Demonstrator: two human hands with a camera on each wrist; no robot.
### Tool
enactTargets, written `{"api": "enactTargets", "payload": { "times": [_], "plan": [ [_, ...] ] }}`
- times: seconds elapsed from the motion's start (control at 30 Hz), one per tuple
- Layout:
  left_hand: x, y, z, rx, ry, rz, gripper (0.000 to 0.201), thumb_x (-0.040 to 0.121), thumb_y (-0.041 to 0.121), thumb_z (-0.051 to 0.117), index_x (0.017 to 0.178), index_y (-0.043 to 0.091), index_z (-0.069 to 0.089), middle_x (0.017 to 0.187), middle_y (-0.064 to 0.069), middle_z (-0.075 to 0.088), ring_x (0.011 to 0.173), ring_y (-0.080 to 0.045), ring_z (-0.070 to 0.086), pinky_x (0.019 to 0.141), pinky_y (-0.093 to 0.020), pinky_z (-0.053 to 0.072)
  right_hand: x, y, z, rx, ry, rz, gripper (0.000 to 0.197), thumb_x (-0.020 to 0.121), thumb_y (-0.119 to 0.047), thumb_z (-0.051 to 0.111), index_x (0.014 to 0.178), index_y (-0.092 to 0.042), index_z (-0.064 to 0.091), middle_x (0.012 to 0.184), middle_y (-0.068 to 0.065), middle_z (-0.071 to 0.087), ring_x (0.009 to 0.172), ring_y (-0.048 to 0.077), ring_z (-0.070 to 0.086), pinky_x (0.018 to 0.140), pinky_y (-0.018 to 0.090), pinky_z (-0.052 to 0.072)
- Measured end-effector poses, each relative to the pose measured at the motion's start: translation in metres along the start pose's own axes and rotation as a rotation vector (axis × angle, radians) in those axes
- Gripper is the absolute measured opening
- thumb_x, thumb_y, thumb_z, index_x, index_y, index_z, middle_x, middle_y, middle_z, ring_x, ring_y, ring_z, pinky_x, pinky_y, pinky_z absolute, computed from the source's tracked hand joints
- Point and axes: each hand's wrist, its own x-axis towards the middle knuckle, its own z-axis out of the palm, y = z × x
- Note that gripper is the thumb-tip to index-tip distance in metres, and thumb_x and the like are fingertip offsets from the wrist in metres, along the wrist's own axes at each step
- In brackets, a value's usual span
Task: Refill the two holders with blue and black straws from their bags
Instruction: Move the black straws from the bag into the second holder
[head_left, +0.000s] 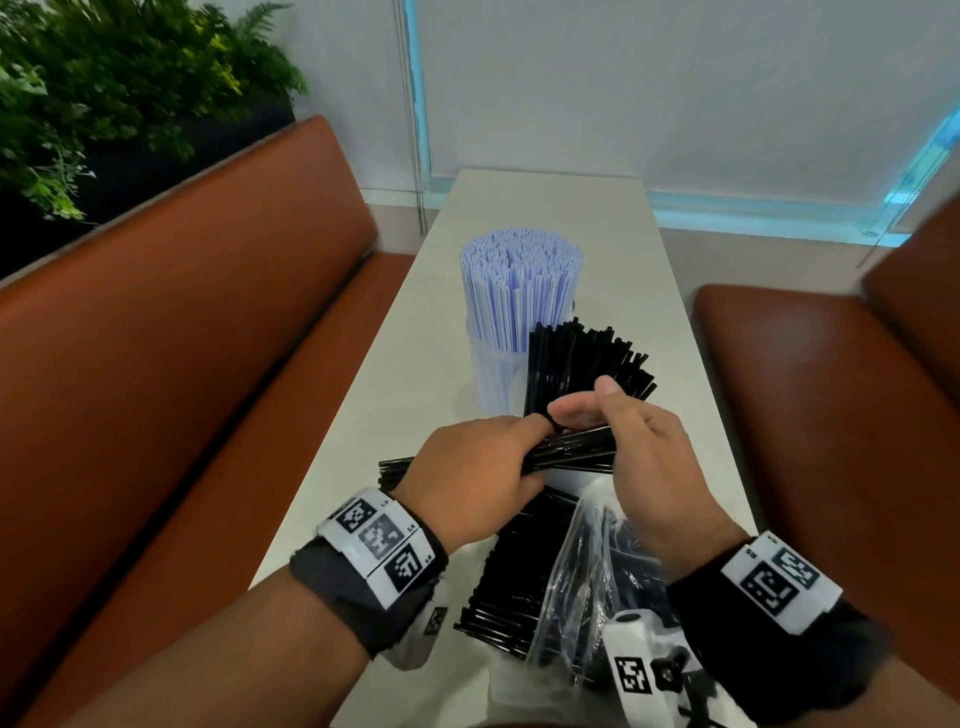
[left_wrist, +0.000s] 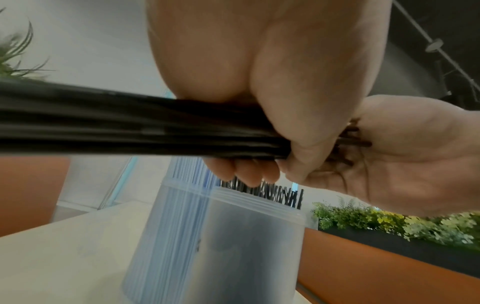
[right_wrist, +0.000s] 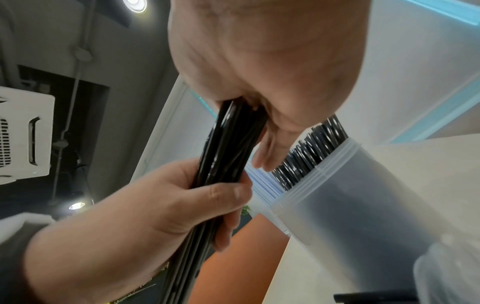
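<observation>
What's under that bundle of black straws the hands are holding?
Below the bundle gripped by the left hand and right hand lie loose black straws and a clear bag on the table. The hands cover part of them.

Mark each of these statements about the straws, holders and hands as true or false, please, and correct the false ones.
1. The left hand grips a bundle of black straws. True.
2. The holder with blue straws is empty. False: it is packed full.
3. The right hand rests flat on the table. False: it is raised, at the end of the held bundle.
4. Black straws already stand in the second holder. True.
5. The plastic bag lies behind the holders. False: it lies near the person, under the wrists.
</observation>
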Motion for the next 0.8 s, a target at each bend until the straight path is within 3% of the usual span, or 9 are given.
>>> {"api": "enactTargets", "payload": {
  "times": [0.1,0.2,0.27,0.37,0.47,0.57,0.7,0.8],
  "plan": [
    [0.005,-0.011,-0.007,-0.249,0.033,-0.097,0.011,0.095,0.037,0.062,0.099,0.043,0.053,0.071,0.014,0.056,0.065,-0.005,0.055,0.053,-0.02,0.033,0.005,0.001,-0.006,0.194,0.047,0.056,0.048,0.103,-0.047,0.047,0.093,-0.013,0.079,0.098,0.012,0.077,0.101,0.027,0.073,0.091,0.039,0.056],
    [0.014,-0.012,-0.017,-0.786,0.321,-0.191,0.012,0.089,0.032,0.07,0.09,0.042,0.064,0.073,0.016,0.066,0.064,0.0,0.059,0.064,-0.014,0.045,0.007,0.008,-0.006,0.297,0.082,0.156,0.046,0.103,-0.045,0.047,0.095,-0.012,0.078,0.1,0.013,0.077,0.102,0.026,0.073,0.087,0.035,0.059],
    [0.023,-0.004,-0.023,-1.127,0.546,-0.207,0.013,0.087,0.023,0.071,0.087,0.036,0.069,0.075,0.006,0.066,0.069,-0.012,0.063,0.071,-0.024,0.052,0.006,0.013,0.0,0.325,0.098,0.206,0.045,0.104,-0.043,0.046,0.101,-0.009,0.075,0.101,0.013,0.077,0.102,0.025,0.073,0.085,0.033,0.058],
    [0.035,0.004,-0.028,-1.612,0.757,-0.201,0.019,0.091,0.007,0.065,0.087,0.025,0.068,0.074,-0.004,0.06,0.065,-0.019,0.059,0.067,-0.03,0.053,0.008,0.016,0.011,0.394,0.153,0.282,0.044,0.105,-0.044,0.045,0.105,-0.011,0.073,0.1,0.009,0.078,0.1,0.021,0.074,0.089,0.035,0.056],
    [0.044,0.017,-0.026,-1.897,0.758,-0.219,0.018,0.093,0.007,0.063,0.087,0.024,0.066,0.073,-0.002,0.059,0.065,-0.016,0.06,0.066,-0.031,0.054,0.009,0.013,0.021,0.47,0.179,0.355,0.047,0.103,-0.051,0.044,0.106,-0.014,0.073,0.099,0.004,0.078,0.095,0.017,0.074,0.088,0.037,0.053],
    [0.049,0.032,-0.018,-1.944,0.658,-0.243,0.014,0.095,0.006,0.06,0.091,0.019,0.06,0.074,-0.003,0.057,0.066,-0.017,0.057,0.069,-0.031,0.054,0.008,0.009,0.024,0.64,0.181,0.389,0.05,0.104,-0.045,0.048,0.107,-0.001,0.071,0.1,0.016,0.076,0.094,0.026,0.074,0.078,0.042,0.061],
    [0.051,0.028,-0.021,-1.905,0.614,-0.255,0.018,0.098,0.004,0.056,0.088,0.018,0.058,0.074,-0.004,0.056,0.068,-0.018,0.057,0.071,-0.033,0.053,0.012,0.007,0.014,0.629,0.145,0.411,0.052,0.104,-0.047,0.044,0.114,-0.002,0.068,0.112,0.019,0.071,0.104,0.03,0.069,0.1,0.046,0.052],
    [0.051,0.027,-0.021,-1.881,0.55,-0.261,0.021,0.096,0.004,0.057,0.085,0.021,0.062,0.072,-0.003,0.057,0.065,-0.017,0.058,0.069,-0.032,0.054,0.011,0.001,0.008,0.482,-0.139,0.337,0.049,0.101,-0.053,0.046,0.123,-0.015,0.069,0.122,0.01,0.072,0.119,0.024,0.066,0.106,0.045,0.049]
  ]
}}
